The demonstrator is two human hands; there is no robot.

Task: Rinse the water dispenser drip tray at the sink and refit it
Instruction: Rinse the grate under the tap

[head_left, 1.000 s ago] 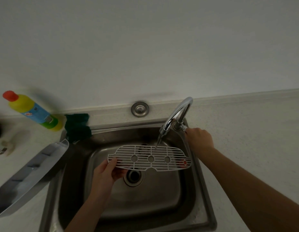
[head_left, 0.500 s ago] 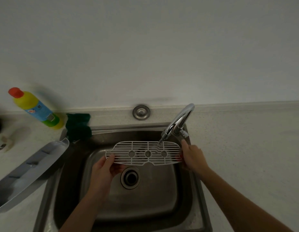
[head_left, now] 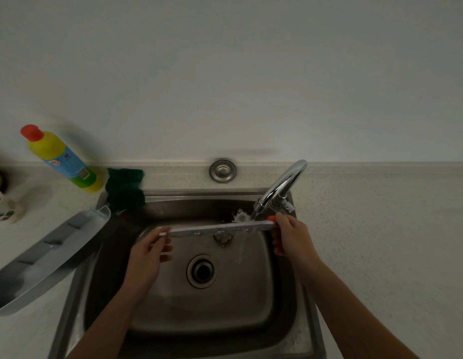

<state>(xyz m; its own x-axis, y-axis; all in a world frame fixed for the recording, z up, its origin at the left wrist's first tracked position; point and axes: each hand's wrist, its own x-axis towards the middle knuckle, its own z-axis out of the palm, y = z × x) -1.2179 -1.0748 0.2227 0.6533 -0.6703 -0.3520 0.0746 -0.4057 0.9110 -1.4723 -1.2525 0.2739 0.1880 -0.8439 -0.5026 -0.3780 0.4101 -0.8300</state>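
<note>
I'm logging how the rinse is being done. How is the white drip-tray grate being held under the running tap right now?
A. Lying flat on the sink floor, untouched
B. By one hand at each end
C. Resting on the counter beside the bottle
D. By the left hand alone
B: the left hand grips one end of the grate and the right hand the other, over the sink.
</note>
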